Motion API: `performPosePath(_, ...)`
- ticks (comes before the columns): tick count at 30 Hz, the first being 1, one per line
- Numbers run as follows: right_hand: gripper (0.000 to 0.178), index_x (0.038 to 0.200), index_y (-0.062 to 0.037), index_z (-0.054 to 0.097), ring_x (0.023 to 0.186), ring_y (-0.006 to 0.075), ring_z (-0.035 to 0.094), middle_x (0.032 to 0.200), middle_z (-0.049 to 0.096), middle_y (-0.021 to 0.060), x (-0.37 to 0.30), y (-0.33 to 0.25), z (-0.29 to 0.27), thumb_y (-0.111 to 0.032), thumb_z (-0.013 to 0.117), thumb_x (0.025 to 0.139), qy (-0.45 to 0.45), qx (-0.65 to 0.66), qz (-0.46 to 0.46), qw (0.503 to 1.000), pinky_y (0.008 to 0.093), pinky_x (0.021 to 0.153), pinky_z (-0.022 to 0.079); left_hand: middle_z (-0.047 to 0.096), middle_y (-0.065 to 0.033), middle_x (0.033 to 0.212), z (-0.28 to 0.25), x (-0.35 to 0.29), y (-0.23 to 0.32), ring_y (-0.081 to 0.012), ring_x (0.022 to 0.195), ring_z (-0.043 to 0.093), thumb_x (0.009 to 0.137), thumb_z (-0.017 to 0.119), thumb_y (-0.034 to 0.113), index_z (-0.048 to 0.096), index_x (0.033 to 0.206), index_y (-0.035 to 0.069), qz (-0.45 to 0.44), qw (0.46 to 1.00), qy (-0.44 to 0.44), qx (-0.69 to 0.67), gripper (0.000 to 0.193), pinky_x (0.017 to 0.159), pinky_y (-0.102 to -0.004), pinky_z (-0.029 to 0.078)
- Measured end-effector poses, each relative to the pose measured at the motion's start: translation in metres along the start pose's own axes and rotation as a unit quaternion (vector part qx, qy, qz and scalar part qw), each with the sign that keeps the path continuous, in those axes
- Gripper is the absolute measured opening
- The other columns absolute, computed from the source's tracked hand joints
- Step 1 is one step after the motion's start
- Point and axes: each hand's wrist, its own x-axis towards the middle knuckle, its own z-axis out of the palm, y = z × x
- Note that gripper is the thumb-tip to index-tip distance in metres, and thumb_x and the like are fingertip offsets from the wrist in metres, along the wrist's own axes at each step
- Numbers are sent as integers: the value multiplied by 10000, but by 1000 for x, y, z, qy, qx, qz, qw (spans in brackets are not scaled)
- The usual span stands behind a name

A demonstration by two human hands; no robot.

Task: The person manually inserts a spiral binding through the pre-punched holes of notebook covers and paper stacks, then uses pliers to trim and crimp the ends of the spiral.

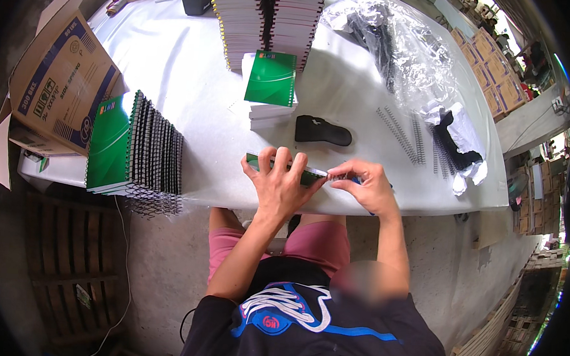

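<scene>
In the head view, we've got both bare hands working at the near edge of the white counter [213,125]. Our left grip [277,177] is curled over a green notebook [313,173], fingers bent across its back and thumb toward its right end, so yeah, it's closed on that thing pretty firmly. The notebook is seen nearly edge-on, just above our lap. Our right grip [366,186] is at its right end, thumb and index drawn close together by the binding; honestly the detail's too small, so we can't tell if they're pinching anything.

Just beyond the hands there's a black rounded object [324,131], and behind that 1 green-covered notebook [270,78] lying on a small white stack, in front of a tall coil-bound pile [294,22]. Over to our left we have a stack of green coil notebooks [111,144] beside an open cardboard box [65,86]. On the right: loose binding coils [397,134], plus crumpled clear plastic [422,62] farther back.
</scene>
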Motion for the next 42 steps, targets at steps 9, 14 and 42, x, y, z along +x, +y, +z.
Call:
performPosePath(9,336,1194,-72,587,564,117,522,756,635,96,-8,-15,2,-30,615,861,10,-117,-79,990,265,582,473,506,-19,919,-8,-3,-11,-226,977,480,670,703,545,570,1004,149,8,997,-67,-45,535,851,-516,297)
performPosePath(14,312,1195,-77,593,605,123,589,772,635,88,0,-6,-7,-29,565,887,-83,-82,-18,993,269,555,489,505,-24,934,-9,-3,-13,-239,988,471,656,720,535,576,960,135,18,996,-69,-48,523,857,-503,300)
performPosePath(42,418,961,-12,714,1024,250,640,1054,673,176,23,28,-2,195,516,657,-83,148,-140,975,302,908,492,383,-131,1308,-20,10,-28,-342,1269,319,607,774,498,573,804,94,37,975,-108,-191,493,1005,-482,273)
